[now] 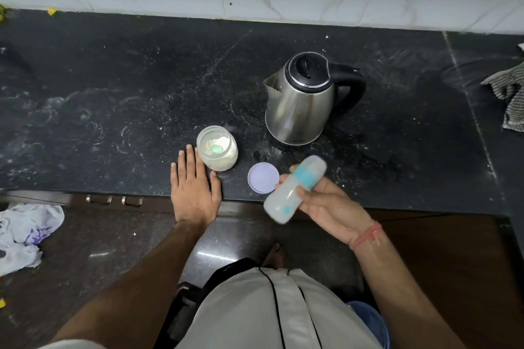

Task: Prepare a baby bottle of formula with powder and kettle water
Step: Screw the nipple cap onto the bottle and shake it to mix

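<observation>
Head view: right hand (326, 207) grasps the baby bottle (295, 188) mid-air over the front edge of the desk (113, 93), bottle tilted, teal collar and cap on, milky fill inside, outline blurred so likely being shaken. Right fingers (301, 193) wrapped round the bottle body. Left hand (194, 188) lies flat on the desk, fingers spread and released, holding nothing, just beside the powder jar (217, 148), index finger touching or nearly touching its side, cannot tell which. Jar is open, pale powder inside with a teal scoop (216, 148) resting in it. Purple lid (263, 177) lies on the desk between jar and bottle. Kettle (302, 99) stands upright behind, lid closed, handle to the right, untouched. Striped cloth (510, 99) at far right edge. Judged progress: powder and water seem already in, bottle capped, mixing step in hand; left to do looks like finishing the shake and recapping the jar
</observation>
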